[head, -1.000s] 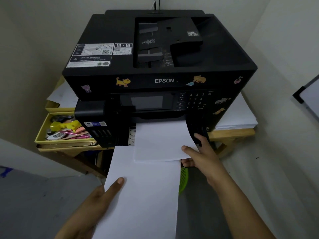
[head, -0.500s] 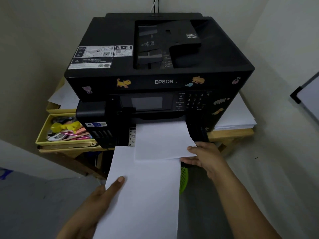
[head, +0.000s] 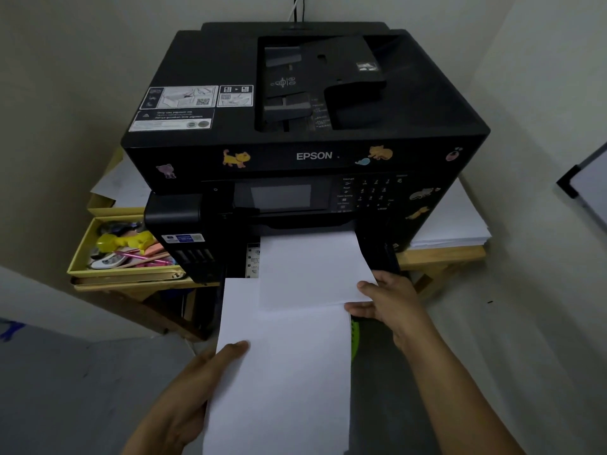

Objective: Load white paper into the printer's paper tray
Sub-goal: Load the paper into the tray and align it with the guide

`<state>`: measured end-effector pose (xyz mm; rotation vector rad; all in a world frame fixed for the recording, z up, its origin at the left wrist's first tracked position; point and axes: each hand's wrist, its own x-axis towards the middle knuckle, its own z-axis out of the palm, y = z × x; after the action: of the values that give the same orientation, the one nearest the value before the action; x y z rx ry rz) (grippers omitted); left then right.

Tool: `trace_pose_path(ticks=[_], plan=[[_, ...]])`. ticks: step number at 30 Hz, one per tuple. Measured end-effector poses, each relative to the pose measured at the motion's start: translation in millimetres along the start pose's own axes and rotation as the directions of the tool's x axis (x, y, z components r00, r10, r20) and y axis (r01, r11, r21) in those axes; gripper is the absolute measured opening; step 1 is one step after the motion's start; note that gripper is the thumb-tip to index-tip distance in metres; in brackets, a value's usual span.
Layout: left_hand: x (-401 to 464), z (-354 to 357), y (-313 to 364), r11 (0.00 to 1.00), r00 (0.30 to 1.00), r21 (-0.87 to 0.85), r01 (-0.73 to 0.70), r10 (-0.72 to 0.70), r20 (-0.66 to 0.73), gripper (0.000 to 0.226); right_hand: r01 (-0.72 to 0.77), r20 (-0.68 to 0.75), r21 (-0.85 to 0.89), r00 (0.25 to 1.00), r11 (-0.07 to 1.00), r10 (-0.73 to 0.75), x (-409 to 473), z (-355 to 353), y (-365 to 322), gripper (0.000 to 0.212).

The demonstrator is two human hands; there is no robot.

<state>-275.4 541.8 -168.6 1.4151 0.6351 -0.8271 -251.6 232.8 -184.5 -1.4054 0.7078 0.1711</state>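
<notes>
One black printer (head: pixel 305 126); two white sheets: left hand (head: pixel 184 399) grips the near sheet (head: pixel 282 382), right hand (head: pixel 391 303) pinches the far sheet (head: pixel 312 270).

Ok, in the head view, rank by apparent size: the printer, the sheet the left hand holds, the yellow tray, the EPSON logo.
1. printer
2. sheet held by the left hand, enlarged by nearness
3. yellow tray, partly hidden
4. EPSON logo
</notes>
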Motion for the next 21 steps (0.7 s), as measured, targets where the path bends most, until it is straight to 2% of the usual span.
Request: trace_pose_path(ticks=[5, 9, 17, 21], plan=[[8, 1, 7, 0.998, 0.998, 0.047, -0.039, 0.042, -0.055, 0.045, 0.001, 0.004, -0.025, 1.0, 1.0, -0.001, 0, -1, 0, 0.022], [13, 4, 12, 0.996, 0.994, 0.071, -0.054, 0.06, -0.088, 0.036, 0.01, 0.012, -0.02, 1.0, 1.0, -0.009, 1, -1, 0, 0.022], [14, 14, 33, 0.996, 0.988, 0.061, -0.068, 0.076, -0.135, 0.064, 0.029, 0.009, -0.005, 1.0, 1.0, -0.029, 2, -2, 2, 0.023], [15, 24, 46, 0.991, 0.984, 0.087, -0.098, 0.109, -0.143, 0.055, 0.032, 0.007, -0.01, 0.999, 0.999, -0.032, 4, -2, 2, 0.025]])
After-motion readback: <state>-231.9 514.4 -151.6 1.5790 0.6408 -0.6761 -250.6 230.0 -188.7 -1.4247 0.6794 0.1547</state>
